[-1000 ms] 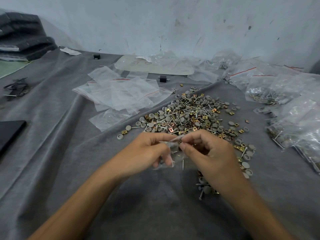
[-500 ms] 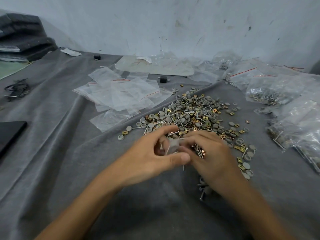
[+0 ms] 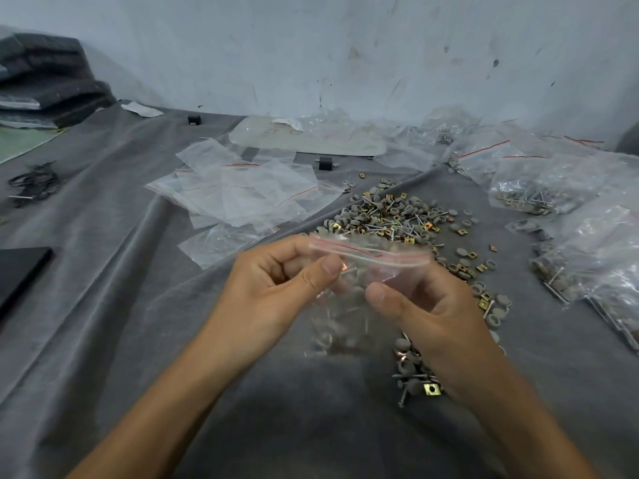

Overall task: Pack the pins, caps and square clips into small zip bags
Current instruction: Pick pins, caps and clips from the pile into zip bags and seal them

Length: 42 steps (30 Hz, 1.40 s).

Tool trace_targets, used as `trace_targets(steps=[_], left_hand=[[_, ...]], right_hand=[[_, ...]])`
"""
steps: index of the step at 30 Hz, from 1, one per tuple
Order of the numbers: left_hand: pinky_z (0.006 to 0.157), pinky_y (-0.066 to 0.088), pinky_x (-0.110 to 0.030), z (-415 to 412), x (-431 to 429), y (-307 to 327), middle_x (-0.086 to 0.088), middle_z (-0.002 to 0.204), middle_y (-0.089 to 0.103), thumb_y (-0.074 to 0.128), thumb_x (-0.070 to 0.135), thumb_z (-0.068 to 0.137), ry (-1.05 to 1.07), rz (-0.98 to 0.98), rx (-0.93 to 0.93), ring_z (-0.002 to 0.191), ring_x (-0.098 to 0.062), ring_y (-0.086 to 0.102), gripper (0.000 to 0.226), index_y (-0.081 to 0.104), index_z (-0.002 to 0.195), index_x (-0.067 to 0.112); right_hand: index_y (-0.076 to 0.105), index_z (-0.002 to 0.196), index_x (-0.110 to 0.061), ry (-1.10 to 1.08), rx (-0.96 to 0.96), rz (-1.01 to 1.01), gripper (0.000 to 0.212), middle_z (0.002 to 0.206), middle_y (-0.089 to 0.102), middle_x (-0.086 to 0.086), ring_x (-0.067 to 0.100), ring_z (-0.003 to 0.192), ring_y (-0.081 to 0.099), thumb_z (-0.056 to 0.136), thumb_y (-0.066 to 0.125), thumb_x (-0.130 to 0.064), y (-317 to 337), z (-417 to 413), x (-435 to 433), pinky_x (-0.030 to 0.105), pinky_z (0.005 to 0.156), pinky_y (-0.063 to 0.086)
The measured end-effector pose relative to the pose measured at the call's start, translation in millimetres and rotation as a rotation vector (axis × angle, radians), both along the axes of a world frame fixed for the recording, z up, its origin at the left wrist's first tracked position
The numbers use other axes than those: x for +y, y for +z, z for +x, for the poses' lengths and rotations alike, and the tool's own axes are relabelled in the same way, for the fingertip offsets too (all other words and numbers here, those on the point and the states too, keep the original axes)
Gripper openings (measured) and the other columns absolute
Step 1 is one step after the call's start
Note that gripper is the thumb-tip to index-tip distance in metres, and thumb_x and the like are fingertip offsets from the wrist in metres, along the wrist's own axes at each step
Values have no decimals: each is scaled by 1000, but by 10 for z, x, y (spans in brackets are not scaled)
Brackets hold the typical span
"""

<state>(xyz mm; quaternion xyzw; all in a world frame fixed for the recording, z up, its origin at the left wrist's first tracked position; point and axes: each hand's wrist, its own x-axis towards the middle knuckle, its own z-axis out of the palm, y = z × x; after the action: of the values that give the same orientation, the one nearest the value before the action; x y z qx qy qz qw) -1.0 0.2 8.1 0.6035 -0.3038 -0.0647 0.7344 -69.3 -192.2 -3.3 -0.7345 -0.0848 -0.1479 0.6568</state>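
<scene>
I see soft, even, rather dim light. The zip bag (image 3: 371, 257) is motion-blurred; picture edges bend slightly.

Looks like a small hand-packing workshop. Scuffed, stained white wall (image 3: 345, 46) behind a bench draped in grey cloth (image 3: 103, 305). Bulk heap of pins, caps and square clips (image 3: 390, 219) dumped loose on it. Empty zip bags (image 3: 242, 195) spread at left, filled bags (image 3: 587, 264) piled at right. Dark folded sheets (image 3: 52, 84) stacked far left.
</scene>
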Motion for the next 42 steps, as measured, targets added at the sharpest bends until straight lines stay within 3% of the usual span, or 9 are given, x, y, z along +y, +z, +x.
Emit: trace_targets(steps=[5, 9, 12, 19, 23, 26, 31, 36, 42], left_hand=[[68, 55, -16, 7, -16, -15, -4, 76, 76, 69, 23, 90, -16, -39, 90, 71, -10, 73, 21, 72, 102, 6], [60, 47, -9, -3, -63, -18, 10, 69, 71, 67, 23, 88, 87, 5, 1, 62, 3, 62, 14, 73, 93, 11], [60, 46, -9, -16, -85, -14, 10, 71, 72, 70, 22, 84, 131, 27, -27, 63, 3, 61, 12, 76, 90, 13], [64, 47, -36, -77, -134, -57, -11, 80, 75, 71, 24, 86, 92, 99, -52, 69, -20, 59, 12, 78, 93, 17], [59, 46, -21, -102, -148, -80, -3, 76, 73, 70, 26, 88, 73, 123, -76, 65, -8, 55, 12, 78, 93, 19], [61, 49, -16, -116, -157, -77, 2, 78, 75, 69, 25, 88, 73, 117, -85, 68, -3, 60, 11, 78, 93, 19], [61, 47, -11, -149, -187, -47, 13, 73, 72, 68, 21, 88, 68, 107, -92, 66, 5, 60, 10, 76, 93, 17], [60, 48, -23, -156, -176, -60, 0, 77, 76, 70, 25, 87, 88, 116, -61, 66, -6, 59, 12, 79, 91, 19], [65, 55, -19, -125, -156, -77, 0, 83, 77, 71, 28, 88, 93, 134, -69, 72, -6, 66, 13, 79, 95, 21]], right_hand=[[75, 96, -24, 6, 57, 57, 20, 85, 77, 4, 7, 72, 68, 83, 74, -40, 38, -25, 22, 18, 60, 52], [75, 94, -23, 15, 90, 40, 23, 86, 74, 9, 22, 76, 68, 79, 77, -41, 40, -25, 18, 34, 64, 56], [74, 96, -24, 50, 69, 61, 19, 87, 76, 5, 19, 79, 74, 82, 78, -36, 76, -41, 30, 27, 64, 57], [76, 96, -27, -67, 12, 3, 20, 88, 76, 0, 13, 79, 73, 83, 75, -42, 69, -33, 43, 21, 66, 55], [77, 94, -27, -125, -11, -3, 20, 84, 76, 5, 33, 75, 71, 83, 75, -44, 32, -32, 43, 47, 65, 59], [77, 92, -26, -128, -11, -2, 20, 84, 75, 8, 40, 77, 69, 82, 76, -42, 29, -31, 39, 54, 67, 57], [77, 87, -25, -129, -17, 6, 11, 81, 75, 6, 27, 71, 71, 82, 78, -34, 45, -37, 47, 38, 66, 58], [77, 85, -20, -96, -45, 19, 2, 78, 75, 0, 8, 70, 69, 86, 75, -19, 59, -47, 69, 19, 64, 54], [76, 87, -21, -110, -49, -9, 3, 80, 75, 2, 17, 71, 71, 88, 74, -24, 77, -60, 62, 24, 62, 56]])
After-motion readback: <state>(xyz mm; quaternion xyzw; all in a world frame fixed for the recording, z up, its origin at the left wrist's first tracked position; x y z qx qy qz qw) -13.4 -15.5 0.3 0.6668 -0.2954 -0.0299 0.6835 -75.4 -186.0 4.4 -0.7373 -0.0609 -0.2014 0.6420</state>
